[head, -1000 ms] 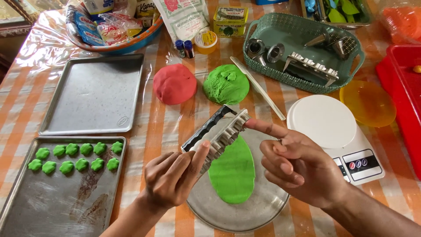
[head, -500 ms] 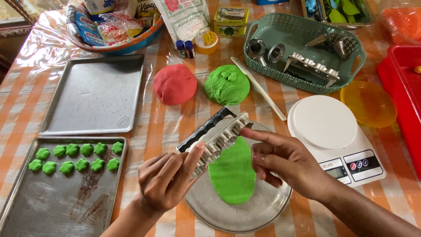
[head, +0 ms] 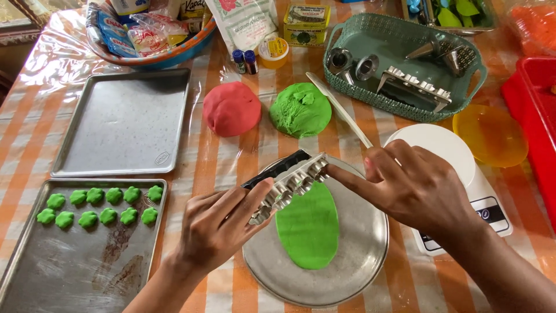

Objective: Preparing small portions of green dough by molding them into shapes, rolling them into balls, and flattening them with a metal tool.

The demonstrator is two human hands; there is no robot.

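Two hands hold a metal cookie cutter strip over a flattened oval of green dough.

The left hand (head: 223,223) has its fingers closed around the lower end of the cutter strip (head: 289,184), which tilts up and away from it toward the right hand (head: 414,185); that hand's fingers are loosely curled, with the extended index fingertip touching the strip's far end. Just below and between both hands lies the flat green dough (head: 308,225) on a round metal plate (head: 365,261). Beyond the hands sit a red dough ball (head: 231,108) and a green dough ball (head: 300,109). Left of the left hand, a baking tray (head: 75,261) carries small green dough shapes (head: 101,207). Under the right hand stands a white kitchen scale (head: 463,174).
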